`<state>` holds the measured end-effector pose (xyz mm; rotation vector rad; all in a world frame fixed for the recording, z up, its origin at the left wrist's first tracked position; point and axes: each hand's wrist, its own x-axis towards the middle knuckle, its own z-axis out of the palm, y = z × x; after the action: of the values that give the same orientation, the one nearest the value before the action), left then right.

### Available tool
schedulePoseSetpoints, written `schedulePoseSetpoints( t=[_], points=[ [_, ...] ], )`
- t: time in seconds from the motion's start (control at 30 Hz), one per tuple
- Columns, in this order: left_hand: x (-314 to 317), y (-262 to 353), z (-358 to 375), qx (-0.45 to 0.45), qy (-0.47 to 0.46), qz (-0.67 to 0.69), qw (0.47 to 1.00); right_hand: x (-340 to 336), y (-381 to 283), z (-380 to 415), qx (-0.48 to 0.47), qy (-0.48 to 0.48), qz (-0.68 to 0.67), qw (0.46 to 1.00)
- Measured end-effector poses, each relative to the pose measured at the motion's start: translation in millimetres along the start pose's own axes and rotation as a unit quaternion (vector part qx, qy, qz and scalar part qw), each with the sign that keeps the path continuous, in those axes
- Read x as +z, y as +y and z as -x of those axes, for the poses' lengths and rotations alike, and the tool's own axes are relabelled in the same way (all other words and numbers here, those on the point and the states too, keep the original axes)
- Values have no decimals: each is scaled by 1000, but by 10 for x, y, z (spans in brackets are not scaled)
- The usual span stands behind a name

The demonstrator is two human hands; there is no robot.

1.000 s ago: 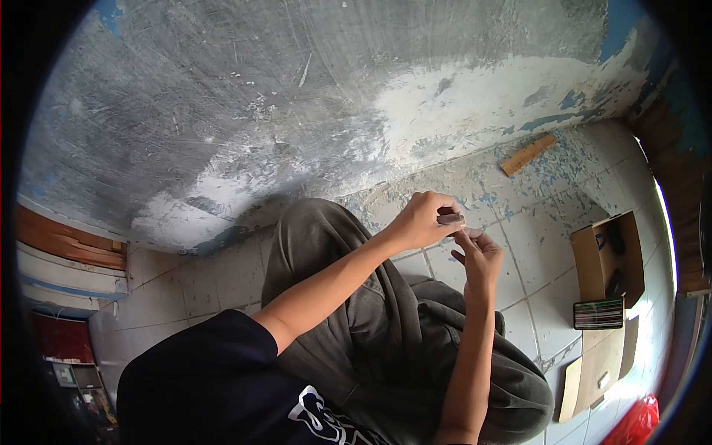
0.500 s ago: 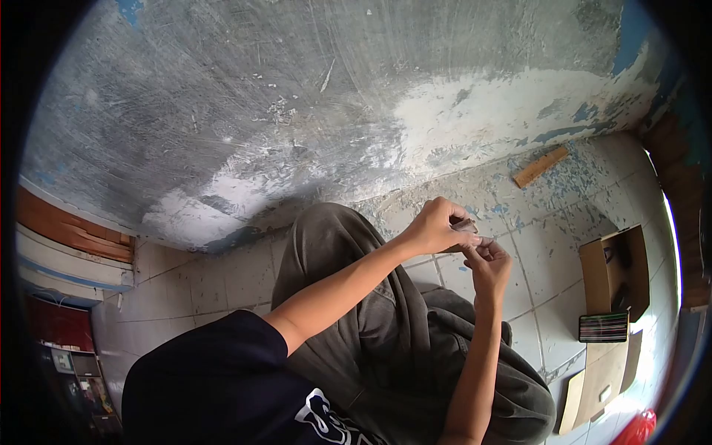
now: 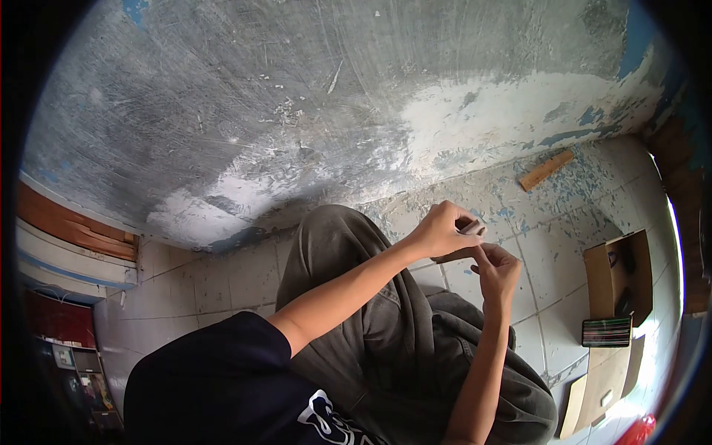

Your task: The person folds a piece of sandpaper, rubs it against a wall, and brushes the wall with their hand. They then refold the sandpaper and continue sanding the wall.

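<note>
Both hands are together in front of my knees, on a small folded grey-brown sheet point(image 3: 475, 228) that looks like sandpaper. My left hand point(image 3: 443, 230) is closed around it, with one folded end sticking out past the fingers. A flatter brown part shows below the left fingers. My right hand point(image 3: 498, 273) pinches the lower edge of the sheet between thumb and fingers. The fingers partly hide the sheet. Behind them stands a wall point(image 3: 297, 96) with scraped grey areas and white patches.
Paint flakes lie scattered over the tiled floor point(image 3: 549, 271) along the wall. A flat wooden piece point(image 3: 546, 170) rests among them. To the right is an open cardboard box point(image 3: 599, 278) with dark items inside, and a red plastic bag point(image 3: 636, 430) is at the lower right.
My right hand has shifted slightly right and down from the left fingers. More of the folded sheet now shows between and above the hands. The view has moved slightly.
</note>
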<state>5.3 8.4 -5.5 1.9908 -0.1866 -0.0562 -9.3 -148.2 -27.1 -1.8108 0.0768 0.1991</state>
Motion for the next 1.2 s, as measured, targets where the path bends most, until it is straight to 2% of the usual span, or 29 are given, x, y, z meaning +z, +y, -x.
schedulePoseSetpoints(
  t=[0.07,0.13,0.17,0.23,0.33,0.43,0.5,0.57,0.63,0.87,0.93,1.07,1.2],
  points=[
    [-12,34,11,5,-2,10,1000,3,25,1,2,-8,-9,1000],
    [-28,56,16,-51,-16,17,998,3,27,5,3,-15,-18,1000],
    [-16,34,14,-50,-17,16,998,4,15,7,9,-17,-28,999],
    [3,5,14,-55,-9,88,995,1,-43,24,15,-20,-38,999],
    [-24,58,14,-44,15,16,999,-6,-126,58,1,-38,-30,999],
    [5,34,6,-6,9,28,1000,12,-101,60,22,-44,-44,998],
    [13,46,11,-19,8,39,999,26,-64,54,-15,-15,30,999],
    [26,49,14,-32,8,48,998,16,-104,56,-16,-10,34,999],
    [66,21,8,-28,4,189,982,13,-110,52,-19,-4,37,999],
    [39,6,-9,-44,-28,138,989,18,-24,5,-38,20,-33,999],
    [59,50,1,-59,25,163,985,24,-27,13,-54,33,-29,998],
    [31,37,10,-77,48,124,988,42,72,-27,-43,-15,-84,995],
    [31,2,-19,-38,68,149,986,83,70,-23,-42,-22,-103,994]
  ],
)
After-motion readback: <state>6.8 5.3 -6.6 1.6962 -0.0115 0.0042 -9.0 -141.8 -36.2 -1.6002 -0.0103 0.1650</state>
